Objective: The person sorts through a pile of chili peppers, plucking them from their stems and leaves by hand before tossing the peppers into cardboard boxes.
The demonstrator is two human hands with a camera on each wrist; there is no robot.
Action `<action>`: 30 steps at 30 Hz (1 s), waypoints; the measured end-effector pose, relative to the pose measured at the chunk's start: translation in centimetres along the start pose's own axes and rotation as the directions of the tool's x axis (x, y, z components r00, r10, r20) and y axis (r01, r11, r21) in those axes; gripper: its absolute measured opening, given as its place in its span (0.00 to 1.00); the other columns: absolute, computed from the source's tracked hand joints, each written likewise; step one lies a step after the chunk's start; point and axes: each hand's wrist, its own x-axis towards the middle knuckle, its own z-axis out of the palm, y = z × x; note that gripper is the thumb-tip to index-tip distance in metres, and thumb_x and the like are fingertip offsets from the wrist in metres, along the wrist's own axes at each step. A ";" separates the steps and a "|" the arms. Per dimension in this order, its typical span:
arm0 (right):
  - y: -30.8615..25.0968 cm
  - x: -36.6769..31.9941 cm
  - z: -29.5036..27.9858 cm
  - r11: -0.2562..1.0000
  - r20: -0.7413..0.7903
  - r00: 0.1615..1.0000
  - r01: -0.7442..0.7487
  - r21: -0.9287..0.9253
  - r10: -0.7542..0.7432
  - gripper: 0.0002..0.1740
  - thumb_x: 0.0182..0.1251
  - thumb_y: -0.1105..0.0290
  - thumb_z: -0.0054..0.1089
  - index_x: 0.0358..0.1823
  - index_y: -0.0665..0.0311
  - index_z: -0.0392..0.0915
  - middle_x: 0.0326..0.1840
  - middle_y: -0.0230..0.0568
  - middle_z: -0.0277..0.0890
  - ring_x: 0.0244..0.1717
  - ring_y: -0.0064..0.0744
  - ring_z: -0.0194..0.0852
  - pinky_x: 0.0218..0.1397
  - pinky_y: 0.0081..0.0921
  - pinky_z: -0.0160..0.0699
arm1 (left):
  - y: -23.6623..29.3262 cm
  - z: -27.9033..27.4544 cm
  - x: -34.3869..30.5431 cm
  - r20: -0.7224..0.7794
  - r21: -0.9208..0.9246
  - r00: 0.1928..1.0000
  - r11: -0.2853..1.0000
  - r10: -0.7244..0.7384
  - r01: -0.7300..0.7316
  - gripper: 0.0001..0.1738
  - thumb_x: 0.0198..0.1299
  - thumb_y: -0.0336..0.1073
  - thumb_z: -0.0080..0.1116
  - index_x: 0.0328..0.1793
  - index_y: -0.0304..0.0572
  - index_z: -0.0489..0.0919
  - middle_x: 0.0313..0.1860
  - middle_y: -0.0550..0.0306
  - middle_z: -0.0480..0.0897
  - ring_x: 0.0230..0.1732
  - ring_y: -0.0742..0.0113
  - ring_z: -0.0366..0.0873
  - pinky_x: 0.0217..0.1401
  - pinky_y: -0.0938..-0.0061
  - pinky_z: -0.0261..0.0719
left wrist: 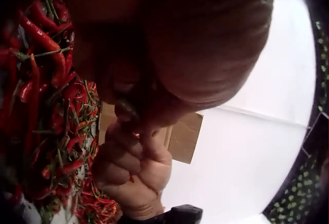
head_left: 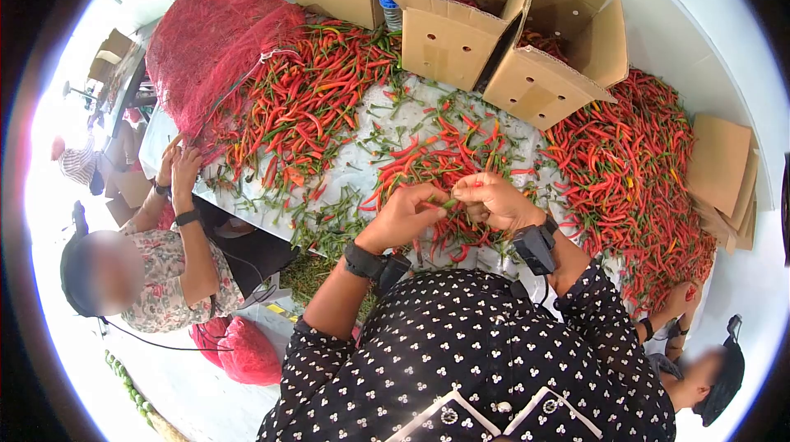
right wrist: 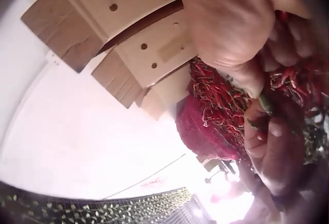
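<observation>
**Green chili piece (head_left: 449,204) between left hand (head_left: 401,218) and right hand (head_left: 495,202), over near side of centre heap (head_left: 448,154)**

Landmark = centre heap, mostly red chilies, on the desk (head_left: 333,174). Left hand pinches the green chili piece at the fingertips above the heap's near side. Right hand is curled round a red chili (head_left: 479,185), only a bit showing.

Key relation: piece sits just right of the left fingertips, with the right fingertips just beyond it; contact there can't be confirmed. Long axis mostly covered; visible bit seems to run hand to hand. Left hand is nearer.

Behind heap: open cartons (head_left: 448,51), vent holes in the walls. Right of heap: big chili pile (head_left: 634,170). Left and behind: red mesh sack (head_left: 218,39).

Text: nothing readable. Bottle (head_left: 389,10) behind heap has a blue label, illegible.
</observation>
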 end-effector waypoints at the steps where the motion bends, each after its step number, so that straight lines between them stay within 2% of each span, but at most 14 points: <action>1: 0.6 0.2 -0.6 0.991 0.124 0.991 -0.058 0.123 0.043 0.04 0.63 0.70 0.54 0.32 0.60 0.71 0.16 0.16 0.52 0.14 0.09 0.43 0.17 0.14 0.41 | -1.0 -0.1 0.2 0.049 -0.019 0.990 0.991 0.135 -0.135 0.11 0.56 0.30 0.55 0.44 0.31 0.76 0.30 0.63 0.77 0.28 0.81 0.71 0.30 0.81 0.71; 3: 0.8 -0.1 -0.8 0.953 0.304 0.951 -0.142 0.267 0.057 0.05 0.65 0.70 0.52 0.31 0.61 0.72 0.15 0.16 0.52 0.13 0.10 0.43 0.16 0.14 0.41 | -1.4 -0.4 0.2 0.094 -0.044 0.959 0.963 0.267 -0.264 0.12 0.57 0.30 0.55 0.47 0.32 0.75 0.31 0.62 0.78 0.29 0.79 0.75 0.31 0.79 0.75; 5: 0.4 -0.9 -0.4 0.970 0.315 0.949 -0.108 0.220 0.035 0.05 0.65 0.70 0.52 0.31 0.62 0.72 0.14 0.17 0.51 0.13 0.10 0.43 0.16 0.14 0.42 | 0.0 -0.8 -0.2 0.082 -0.357 0.997 0.933 -0.004 0.034 0.11 0.58 0.30 0.53 0.46 0.34 0.76 0.28 0.65 0.76 0.25 0.81 0.71 0.26 0.82 0.70; 8: 0.2 -1.8 -0.8 0.997 0.283 0.959 -0.043 0.069 0.022 0.08 0.63 0.68 0.54 0.27 0.62 0.73 0.14 0.18 0.54 0.13 0.12 0.45 0.16 0.14 0.43 | -3.9 -2.2 2.1 -0.067 -0.655 0.988 0.753 -0.140 0.062 0.09 0.59 0.31 0.53 0.45 0.37 0.76 0.26 0.67 0.75 0.19 0.82 0.65 0.21 0.85 0.62; 10: 0.1 -2.9 -1.2 0.938 0.091 0.996 0.023 -0.346 0.009 0.11 0.61 0.66 0.57 0.23 0.61 0.73 0.14 0.19 0.56 0.13 0.12 0.47 0.17 0.16 0.44 | -2.3 -3.9 3.3 -0.178 -0.628 0.952 0.773 -0.250 0.086 0.08 0.62 0.34 0.50 0.44 0.39 0.75 0.25 0.68 0.72 0.19 0.83 0.62 0.19 0.85 0.58; 12: 1.2 -3.5 -2.6 0.915 0.029 0.998 0.055 -0.398 -0.048 0.13 0.61 0.64 0.58 0.20 0.59 0.71 0.15 0.17 0.56 0.17 0.10 0.47 0.19 0.16 0.44 | -3.2 -7.0 5.4 -0.296 -0.541 0.936 0.841 -0.190 0.000 0.06 0.62 0.34 0.50 0.40 0.40 0.74 0.22 0.69 0.70 0.19 0.82 0.62 0.19 0.85 0.58; 13: 1.2 -4.3 -2.7 0.917 -0.010 1.000 0.021 -0.399 -0.027 0.13 0.61 0.64 0.59 0.20 0.59 0.71 0.15 0.17 0.57 0.17 0.10 0.47 0.19 0.16 0.45 | -2.8 -8.4 6.5 -0.375 -0.207 0.925 0.967 0.064 -0.151 0.06 0.62 0.35 0.50 0.36 0.41 0.73 0.20 0.68 0.68 0.18 0.81 0.62 0.19 0.84 0.57; 14: 1.1 -5.0 -2.8 0.917 -0.051 0.999 -0.014 -0.398 -0.006 0.14 0.60 0.64 0.59 0.19 0.59 0.71 0.16 0.16 0.57 0.18 0.10 0.48 0.20 0.15 0.46 | -2.4 -9.6 8.2 -0.395 -0.544 0.906 0.833 -0.152 -0.097 0.06 0.62 0.35 0.50 0.34 0.42 0.72 0.20 0.68 0.67 0.17 0.80 0.62 0.18 0.83 0.56; 18: 2.7 -6.9 -5.0 0.906 -0.144 0.990 -0.069 -0.417 0.009 0.13 0.59 0.64 0.61 0.21 0.60 0.72 0.15 0.19 0.60 0.17 0.10 0.52 0.19 0.14 0.50 | -0.4 -14.4 14.7 -0.468 -0.337 0.880 0.937 -0.085 -0.089 0.05 0.61 0.34 0.51 0.35 0.42 0.72 0.19 0.67 0.67 0.15 0.79 0.61 0.15 0.83 0.54; 24: 4.6 -8.5 -7.3 0.995 -0.230 0.973 -0.039 -0.094 0.016 0.11 0.60 0.65 0.60 0.23 0.62 0.73 0.16 0.19 0.61 0.15 0.11 0.53 0.18 0.14 0.50 | -3.6 -18.0 26.9 -0.357 -0.484 0.924 0.873 -0.139 -0.056 0.07 0.61 0.30 0.48 0.45 0.39 0.72 0.22 0.63 0.71 0.19 0.75 0.66 0.19 0.79 0.63; 26: 4.3 -9.0 -7.2 0.994 -0.314 0.948 -0.074 -0.086 0.044 0.10 0.59 0.66 0.60 0.24 0.63 0.73 0.17 0.19 0.60 0.15 0.11 0.53 0.18 0.14 0.50 | -9.0 -19.8 30.8 -0.306 -0.457 0.867 0.738 0.393 -0.496 0.08 0.62 0.35 0.48 0.43 0.41 0.71 0.28 0.60 0.74 0.26 0.70 0.71 0.27 0.76 0.70; 27: 4.9 -9.2 -7.5 0.992 -0.336 0.942 -0.065 -0.105 0.026 0.10 0.59 0.67 0.60 0.24 0.63 0.74 0.16 0.19 0.61 0.16 0.10 0.52 0.18 0.14 0.49 | -5.6 -19.3 28.4 -0.178 -0.771 0.982 0.612 0.057 -0.175 0.11 0.63 0.37 0.45 0.45 0.40 0.72 0.35 0.55 0.77 0.35 0.64 0.74 0.34 0.73 0.72; 28: 4.7 -9.5 -7.4 0.993 -0.338 0.941 -0.067 -0.096 0.031 0.10 0.59 0.67 0.60 0.24 0.63 0.74 0.16 0.19 0.61 0.16 0.10 0.52 0.18 0.14 0.49 | -3.5 -18.5 26.3 -0.171 -0.771 0.984 0.614 0.051 -0.166 0.11 0.63 0.37 0.45 0.45 0.40 0.72 0.35 0.55 0.77 0.35 0.64 0.74 0.34 0.73 0.72; 30: 4.4 -10.1 -7.0 0.943 -0.422 0.904 -0.198 -0.266 0.070 0.11 0.59 0.66 0.60 0.22 0.63 0.75 0.15 0.19 0.61 0.16 0.10 0.51 0.19 0.13 0.49 | -1.6 -16.7 22.9 -0.259 -0.930 0.965 0.280 -0.047 -0.236 0.11 0.63 0.36 0.43 0.46 0.38 0.71 0.42 0.50 0.76 0.43 0.59 0.74 0.42 0.70 0.72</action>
